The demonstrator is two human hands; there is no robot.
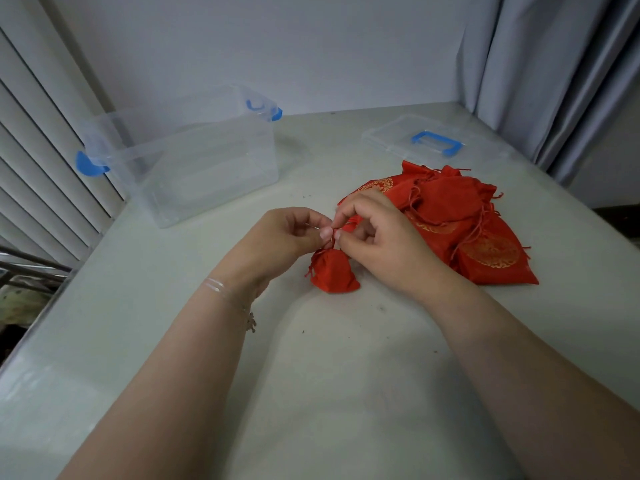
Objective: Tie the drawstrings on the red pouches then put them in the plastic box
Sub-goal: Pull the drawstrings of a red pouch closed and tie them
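1. A small red pouch (333, 273) sits on the pale worktop (346, 375) near the middle of the view, its neck gathered and its drawstring (332, 241) rising from the top.
2. The left hand (284, 239) has thumb and forefinger curled in a pinching grip on the drawstring just above the pouch; a thin bracelet (228, 296) circles that wrist.
3. The right hand (377, 237) meets it from the other side — its fingertips also pinch the drawstring, so both grips are grasping the cord and neither is released.
4. The two hands touch at the fingertips directly over the pouch, which rests below and between them.
5. A pile of red pouches (460, 223), some with gold round patterns, lies on the worktop just right of the right hand, loose cords trailing from it.
6. The clear plastic box (187, 161) with blue latches stands open at the far left of the worktop, well apart from the small pouch — no red shows inside it.
7. Its clear lid (391, 140), with a blue handle, lies flat at the far right, behind the pile.
8. A grey curtain (554, 81) hangs at the right edge.
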